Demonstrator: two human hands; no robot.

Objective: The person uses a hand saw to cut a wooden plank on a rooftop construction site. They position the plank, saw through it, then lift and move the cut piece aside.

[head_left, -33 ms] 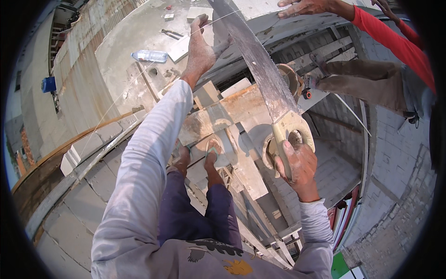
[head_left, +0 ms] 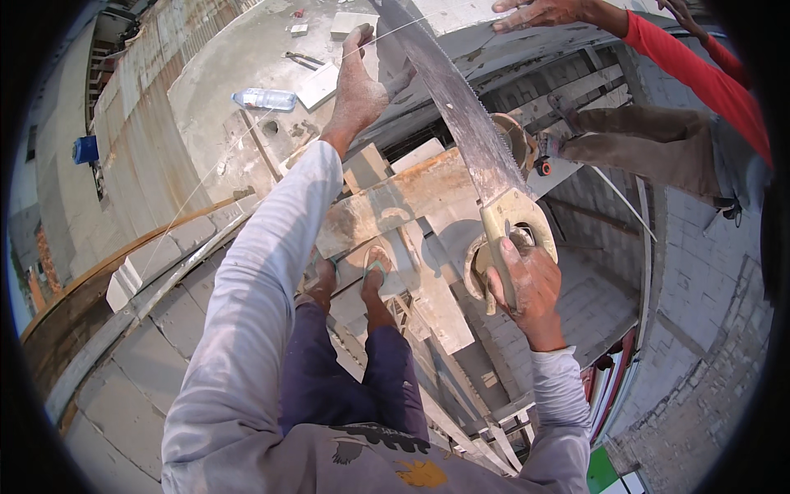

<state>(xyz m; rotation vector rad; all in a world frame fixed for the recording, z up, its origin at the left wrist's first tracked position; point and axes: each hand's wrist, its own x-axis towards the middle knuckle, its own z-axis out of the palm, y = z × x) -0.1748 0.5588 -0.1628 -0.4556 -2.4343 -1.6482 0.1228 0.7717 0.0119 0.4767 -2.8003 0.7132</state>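
Note:
My right hand (head_left: pixel 527 288) grips the pale handle of a handsaw (head_left: pixel 448 99), whose long blade slants up to the top of the view. Left of the blade, my left hand (head_left: pixel 358 99) is raised, thumb and fingers spread against or just above a pale block surface, beside a taut thin string (head_left: pixel 202 185). Whether it touches the string I cannot tell. Pliers (head_left: pixel 304 59), a clear bottle (head_left: pixel 263 99) and white block pieces (head_left: pixel 317 86) lie on the concrete ledge (head_left: pixel 206 86) to its left.
A co-worker's hand (head_left: pixel 539 15) reaches over a block edge at upper right, their legs (head_left: pixel 634 140) below. My sandalled feet are among planks (head_left: pixel 436 305) over openings. A round container (head_left: pixel 514 136) and tape measure (head_left: pixel 543 166) sit behind the saw. A block wall (head_left: pixel 156 337) runs at left.
My right hand with the saw handle has shifted very slightly. Little else differs.

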